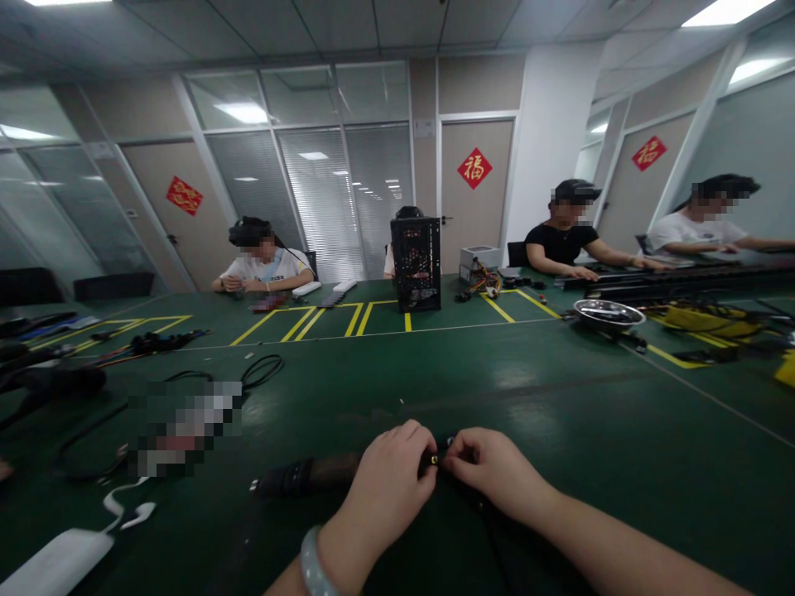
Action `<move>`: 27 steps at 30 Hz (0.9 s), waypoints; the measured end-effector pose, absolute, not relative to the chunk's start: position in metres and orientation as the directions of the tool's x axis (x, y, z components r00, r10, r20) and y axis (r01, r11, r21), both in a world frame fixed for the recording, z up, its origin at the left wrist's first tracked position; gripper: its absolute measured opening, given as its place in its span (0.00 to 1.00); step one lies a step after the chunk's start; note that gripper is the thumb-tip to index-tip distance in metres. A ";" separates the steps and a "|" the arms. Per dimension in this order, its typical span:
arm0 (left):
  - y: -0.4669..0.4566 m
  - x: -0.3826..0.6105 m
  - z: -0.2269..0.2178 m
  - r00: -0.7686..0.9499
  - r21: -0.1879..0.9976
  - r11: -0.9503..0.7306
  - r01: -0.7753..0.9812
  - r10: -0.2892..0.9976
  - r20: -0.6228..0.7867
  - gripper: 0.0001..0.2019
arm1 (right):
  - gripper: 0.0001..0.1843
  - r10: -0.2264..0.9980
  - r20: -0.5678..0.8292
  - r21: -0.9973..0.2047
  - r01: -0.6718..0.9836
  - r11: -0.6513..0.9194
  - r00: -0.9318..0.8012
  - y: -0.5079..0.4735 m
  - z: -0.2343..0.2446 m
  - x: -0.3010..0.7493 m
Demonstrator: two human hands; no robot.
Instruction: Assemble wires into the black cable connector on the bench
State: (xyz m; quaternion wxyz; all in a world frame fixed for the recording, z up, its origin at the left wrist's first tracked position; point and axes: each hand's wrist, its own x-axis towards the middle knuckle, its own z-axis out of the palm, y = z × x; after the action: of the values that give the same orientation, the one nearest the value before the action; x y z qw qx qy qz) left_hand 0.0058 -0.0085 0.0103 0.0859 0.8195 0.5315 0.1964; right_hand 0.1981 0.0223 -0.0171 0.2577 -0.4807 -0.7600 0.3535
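Note:
My left hand (397, 468) is closed, its fingertips pinching a small black part with a yellowish spot (434, 459). A pale bangle (314, 563) circles the left wrist. Just to the right, my right hand (488, 468) is also closed, thumb and forefinger pinched at the small part's right side; what exactly lies between them is hidden. A dark cylindrical object (316, 478) with a brownish middle and a small metal tip at its left end lies on the green table (348, 389). It runs partly out of sight behind my left hand.
To the left lie a blurred-out flat item (190, 430), a black cable (264, 371) and a white device (55, 563) with a white cord. Across the table stands a black computer case (416, 265). A metal bowl (609, 314) sits at right. Several people sit opposite.

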 end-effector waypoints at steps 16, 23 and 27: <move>-0.008 0.006 0.009 0.358 0.327 -0.396 0.858 0.918 0.172 0.03 | 0.08 0.906 0.044 -0.784 0.548 0.293 -0.421 0.023 -0.017 0.200; -0.006 0.005 0.002 0.363 0.340 -0.414 0.844 0.909 0.204 0.05 | 0.08 0.907 0.039 -0.788 0.545 0.286 -0.420 0.023 -0.015 0.199; -0.005 0.006 0.001 0.350 0.336 -0.399 0.853 0.915 0.199 0.04 | 0.08 0.907 0.031 -0.791 0.545 0.280 -0.421 0.022 -0.013 0.199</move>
State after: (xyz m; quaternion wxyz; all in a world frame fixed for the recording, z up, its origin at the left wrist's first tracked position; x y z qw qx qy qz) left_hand 0.0059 -0.0049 0.0008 0.0865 0.8169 0.5414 0.1794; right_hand 0.1988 0.0216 -0.0135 0.2489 -0.4772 -0.7603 0.3637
